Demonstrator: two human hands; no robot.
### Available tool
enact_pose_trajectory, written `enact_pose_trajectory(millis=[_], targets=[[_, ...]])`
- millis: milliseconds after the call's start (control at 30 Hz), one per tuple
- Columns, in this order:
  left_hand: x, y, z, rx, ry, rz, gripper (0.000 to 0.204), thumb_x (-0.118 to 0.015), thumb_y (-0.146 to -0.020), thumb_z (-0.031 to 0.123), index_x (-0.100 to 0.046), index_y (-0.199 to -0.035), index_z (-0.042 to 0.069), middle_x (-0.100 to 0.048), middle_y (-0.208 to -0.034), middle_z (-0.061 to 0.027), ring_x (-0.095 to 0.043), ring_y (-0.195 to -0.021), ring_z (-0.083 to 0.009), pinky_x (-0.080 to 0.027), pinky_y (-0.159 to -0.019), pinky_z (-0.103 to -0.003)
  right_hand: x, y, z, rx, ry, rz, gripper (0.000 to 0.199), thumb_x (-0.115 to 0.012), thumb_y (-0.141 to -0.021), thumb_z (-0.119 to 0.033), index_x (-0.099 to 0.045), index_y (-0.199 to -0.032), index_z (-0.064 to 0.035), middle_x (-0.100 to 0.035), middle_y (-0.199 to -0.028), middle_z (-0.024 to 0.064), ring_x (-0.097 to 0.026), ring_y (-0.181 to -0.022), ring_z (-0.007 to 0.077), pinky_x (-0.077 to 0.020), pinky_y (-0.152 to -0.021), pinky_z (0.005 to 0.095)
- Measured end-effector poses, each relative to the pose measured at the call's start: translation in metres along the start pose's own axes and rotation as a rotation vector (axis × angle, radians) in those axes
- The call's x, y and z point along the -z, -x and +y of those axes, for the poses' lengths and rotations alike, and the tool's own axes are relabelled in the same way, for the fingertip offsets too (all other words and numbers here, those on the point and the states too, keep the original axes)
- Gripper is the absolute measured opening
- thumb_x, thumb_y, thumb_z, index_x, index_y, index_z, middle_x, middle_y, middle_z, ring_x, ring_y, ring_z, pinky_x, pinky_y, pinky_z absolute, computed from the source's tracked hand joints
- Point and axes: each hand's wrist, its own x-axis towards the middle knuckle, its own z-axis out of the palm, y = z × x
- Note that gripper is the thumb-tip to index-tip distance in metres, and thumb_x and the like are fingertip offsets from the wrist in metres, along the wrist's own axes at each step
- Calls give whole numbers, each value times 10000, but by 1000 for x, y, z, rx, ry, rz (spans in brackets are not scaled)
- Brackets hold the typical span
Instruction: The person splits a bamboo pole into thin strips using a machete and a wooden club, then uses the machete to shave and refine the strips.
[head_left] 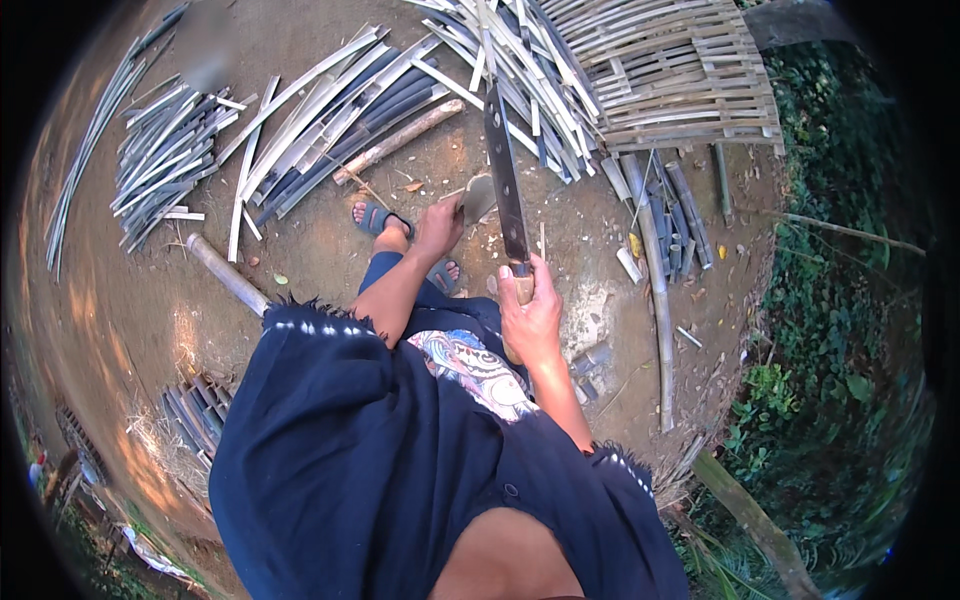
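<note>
My right hand [535, 318] is wrapped round the wooden handle of a machete [507, 185]. Its long dark blade, pierced with several holes, points up and away from me. To the left of the blade, my left hand [438, 228] grips a short, greyish, curved piece of bamboo [478, 198]. The bamboo piece is close beside the blade; I cannot tell whether they touch. Below both hands are my legs and sandalled feet, partly hidden by my arms.
Split bamboo strips lie in piles at the far left [175, 150], far middle [345, 120] and beyond the blade [555, 85]. A woven bamboo panel [690, 75] lies far right. Near it are short bamboo lengths [680, 215] and a long pole [655, 270]. Green plants [830, 300] border the right.
</note>
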Motion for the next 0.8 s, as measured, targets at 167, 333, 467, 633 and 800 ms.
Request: enact_pose_trajectory(millis=[167, 333, 467, 633, 800], targets=[[-2, -3, 1, 4, -38, -1, 251, -594, -841, 21, -670, -1079, 53, -695, -912, -245, -680, -874, -435, -545, -760, -504, -7, -6, 17, 50, 70, -28, 379, -665, -958, -228, -559, -1241, 2, -685, -860, 227, -698, -804, 407, -524, -711, 439], [4, -4, -5, 67, -109, -73, 287, -618, -844, 57, -663, -1127, 48, -687, -939, -259, -673, -901, -438, -543, -775, -508, -10, -10, 12, 91, 106, -25, 339, -671, -955, -209, -574, -1211, -9, -688, -892, 213, -700, -816, 379, -525, -727, 431], [21, -7, 21, 72, -143, -141, 346, -653, -871, 130, -635, -1203, 35, -673, -1118, -242, -656, -1049, -402, -538, -881, -460, -7, -11, 15, 26, 103, -90, 335, -635, -959, -182, -537, -1236, -21, -708, -950, 223, -704, -892, 404, -532, -762, 455], [66, 7, 74, -58, 126, -24, 403, -677, -929, 229, -601, -1259, 10, -651, -1215, -192, -648, -1153, -308, -531, -952, -402, -10, -9, 17, -6, 103, -17, 323, -634, -957, -198, -547, -1207, -13, -703, -872, 219, -704, -826, 400, -530, -721, 463], [76, -3, 138, 69, 169, 32, 344, -680, -964, 245, -653, -1213, 9, -697, -1127, -187, -708, -1027, -289, -569, -865, -373, -5, -8, 20, -4, 107, -27, 324, -633, -968, -242, -550, -1201, -33, -687, -856, 246, -690, -806, 433, -521, -694, 492]])
